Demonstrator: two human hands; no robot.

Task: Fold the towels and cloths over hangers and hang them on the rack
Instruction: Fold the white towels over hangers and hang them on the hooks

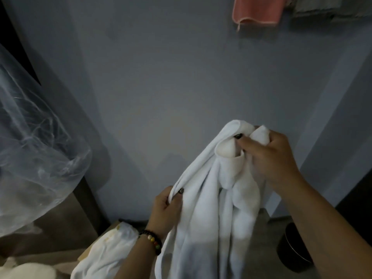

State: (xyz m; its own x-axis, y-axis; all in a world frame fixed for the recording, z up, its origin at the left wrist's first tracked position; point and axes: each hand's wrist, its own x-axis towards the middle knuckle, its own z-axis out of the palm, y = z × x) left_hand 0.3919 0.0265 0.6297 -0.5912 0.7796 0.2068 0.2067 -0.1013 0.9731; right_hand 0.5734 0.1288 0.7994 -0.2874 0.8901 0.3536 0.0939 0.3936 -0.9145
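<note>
A large white towel (203, 214) hangs bunched in front of me, held up by both hands. My right hand (269, 156) grips its gathered top, with folds of cloth sticking out above the fingers. Lower and to the left, my left hand (167, 208) pinches one edge of the towel between thumb and fingers; a beaded bracelet sits on that wrist. A pink cloth (257, 10) and a grey cloth (320, 7) hang at the top right. No hanger or rack bar is visible.
A clear plastic sheet (34, 141) bulges in from the left over dark furniture. Below lie another white cloth (108, 252) and a pale bundle (26, 271). A black round bin (296, 250) stands on the floor at lower right. A grey-blue wall fills the background.
</note>
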